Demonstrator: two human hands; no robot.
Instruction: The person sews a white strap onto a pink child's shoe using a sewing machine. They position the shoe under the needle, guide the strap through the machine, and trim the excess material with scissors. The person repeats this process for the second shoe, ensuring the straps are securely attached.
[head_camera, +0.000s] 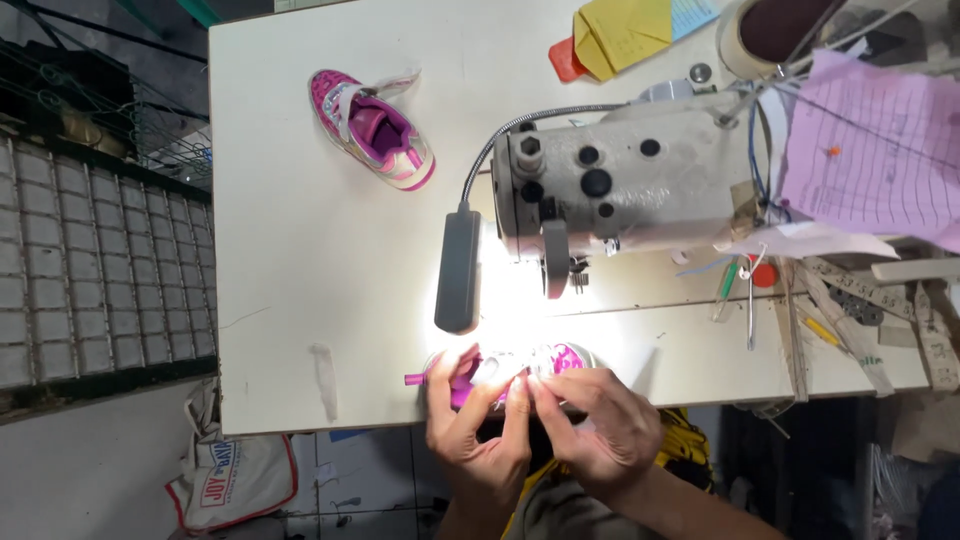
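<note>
Both hands, left hand (478, 430) and right hand (592, 425), pinch a pink shoe (520, 368) in closed grip.

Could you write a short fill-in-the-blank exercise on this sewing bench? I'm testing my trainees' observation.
1. Both hands, the left hand and the right hand, hold a pink ____ at the table's near edge.
2. A second pink shoe lies on the ____, away from the hands.
3. The grey lamp hangs from a bendy arm on the sewing ____.

Missing words: shoe; table; machine
</note>
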